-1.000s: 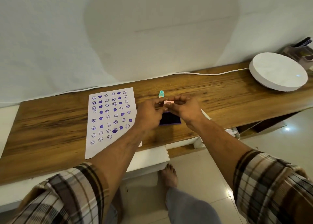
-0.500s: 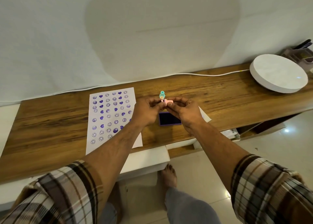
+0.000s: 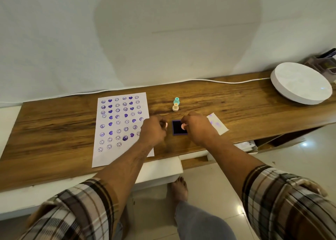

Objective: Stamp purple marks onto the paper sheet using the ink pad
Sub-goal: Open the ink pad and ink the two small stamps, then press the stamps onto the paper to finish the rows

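Both hands had separated — right hand [image 3: 197,126] pinched a small pink stamp [image 3: 183,126] on the dark purple ink pad [image 3: 177,128], left hand [image 3: 154,129] gripped another; press it flat for even ink.

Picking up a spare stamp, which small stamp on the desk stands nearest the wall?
The teal plastic stamp, standing just behind the cream plastic stamp, which is nearer the hands.
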